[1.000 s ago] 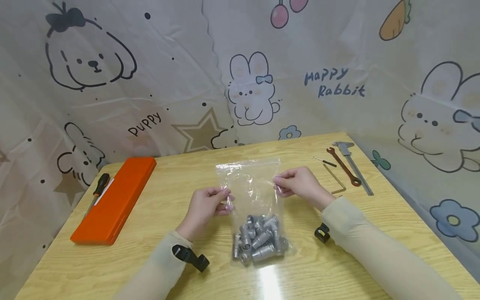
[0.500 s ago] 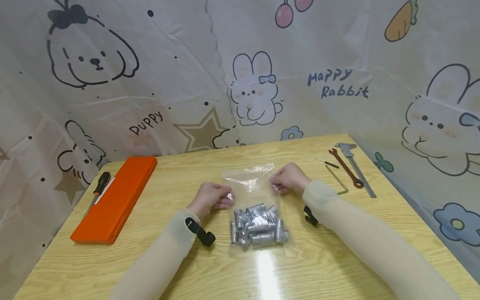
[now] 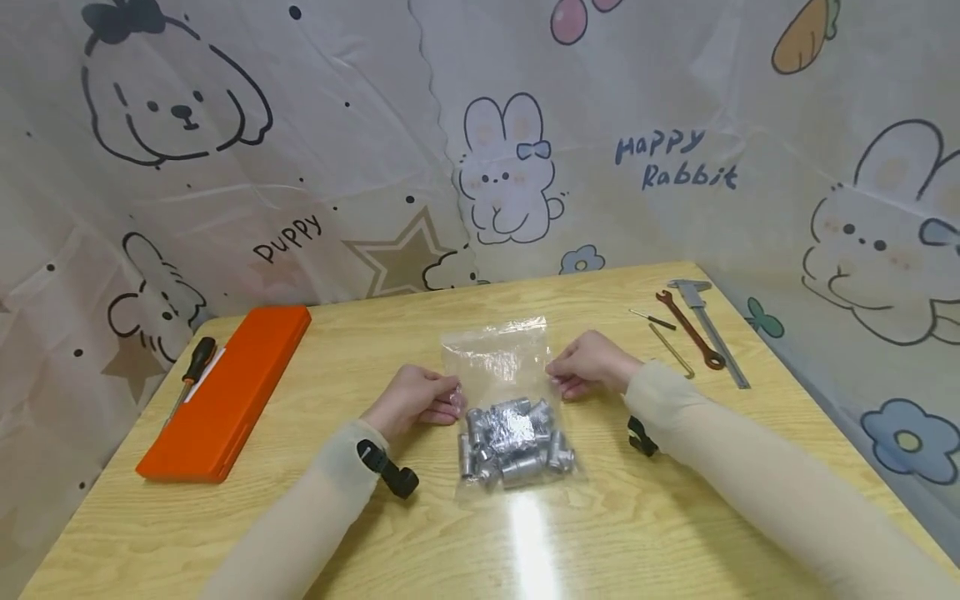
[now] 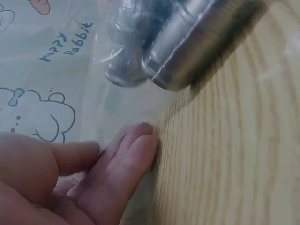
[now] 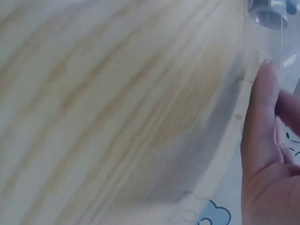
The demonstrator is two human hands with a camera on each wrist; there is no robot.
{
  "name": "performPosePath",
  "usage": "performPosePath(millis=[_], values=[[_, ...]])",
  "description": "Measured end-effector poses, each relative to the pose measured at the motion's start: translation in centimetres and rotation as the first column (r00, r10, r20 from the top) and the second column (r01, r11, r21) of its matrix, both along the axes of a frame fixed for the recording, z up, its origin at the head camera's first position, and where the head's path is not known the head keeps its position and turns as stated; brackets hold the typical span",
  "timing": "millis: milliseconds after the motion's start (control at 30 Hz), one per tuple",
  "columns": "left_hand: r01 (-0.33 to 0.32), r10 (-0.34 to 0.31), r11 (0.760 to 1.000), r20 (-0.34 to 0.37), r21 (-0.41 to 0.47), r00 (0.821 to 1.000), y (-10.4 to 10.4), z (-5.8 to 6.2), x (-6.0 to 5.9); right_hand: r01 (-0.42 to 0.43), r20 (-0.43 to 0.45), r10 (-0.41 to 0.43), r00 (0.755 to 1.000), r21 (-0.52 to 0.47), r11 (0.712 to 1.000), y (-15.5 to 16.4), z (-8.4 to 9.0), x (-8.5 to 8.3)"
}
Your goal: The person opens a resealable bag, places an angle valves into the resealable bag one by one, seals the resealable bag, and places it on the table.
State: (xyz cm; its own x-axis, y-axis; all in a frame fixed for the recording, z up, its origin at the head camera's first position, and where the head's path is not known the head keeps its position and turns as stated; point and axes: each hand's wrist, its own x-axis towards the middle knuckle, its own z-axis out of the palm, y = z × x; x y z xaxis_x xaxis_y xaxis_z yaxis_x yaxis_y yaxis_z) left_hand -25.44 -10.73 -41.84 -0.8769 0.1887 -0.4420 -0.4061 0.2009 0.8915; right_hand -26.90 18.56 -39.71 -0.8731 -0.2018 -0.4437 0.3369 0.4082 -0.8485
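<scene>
A clear zip bag (image 3: 483, 354) lies on the table with several silver metal sockets (image 3: 522, 471) gathered in its lower part. My left hand (image 3: 412, 396) pinches the bag's left edge. In the left wrist view, the thumb and fingers of that hand (image 4: 108, 183) meet on the thin plastic, just below the sockets (image 4: 178, 56). On the opposite side my right hand (image 3: 592, 362) pinches the right edge of the bag. The right wrist view has the hand (image 5: 265, 136) with thumb and forefinger at the plastic, a socket's round end (image 5: 269, 16) above them.
At the left, an orange case (image 3: 225, 392) has a screwdriver (image 3: 197, 367) along its left side. A small screwdriver (image 3: 656, 320), a hex key (image 3: 670, 348), a brown wrench (image 3: 690, 329) and a caliper (image 3: 712, 337) lie at the right. A printed curtain (image 3: 360, 150) hangs behind the table.
The bag has tipped back and moved farther from me, its sockets spreading out. Both hands stayed on its edges; the right hand moved in, then slightly back out.
</scene>
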Motion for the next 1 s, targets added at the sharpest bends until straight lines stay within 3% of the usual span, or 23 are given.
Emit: performPosePath(millis=[467, 767, 900, 1000], values=[[-0.015, 0.015, 1.0, -0.003, 0.003, 1.0, -0.2, -0.5, -2.6, 0.035, -0.038, -0.033, 0.999, 0.06, 0.998, -1.5, -0.5, -2.4], [-0.04, 0.04, 0.999, 0.017, 0.003, 0.999, -0.5, -1.2, -3.5, 0.059, -0.04, -0.057, 0.998, 0.064, 0.996, -2.2, -1.6, -3.5], [-0.023, 0.022, 0.998, -0.008, -0.06, 1.0, -0.8, -0.9, -3.5, 0.023, -0.065, -0.018, 0.998, 0.085, 0.996, -1.6, -1.3, -3.1], [0.006, -0.016, 0.987, -0.057, -0.161, 0.998, -1.3, -0.5, -3.3, -0.022, -0.129, 0.044, 0.991, 0.164, 0.986, -0.5, -0.6, -2.5]])
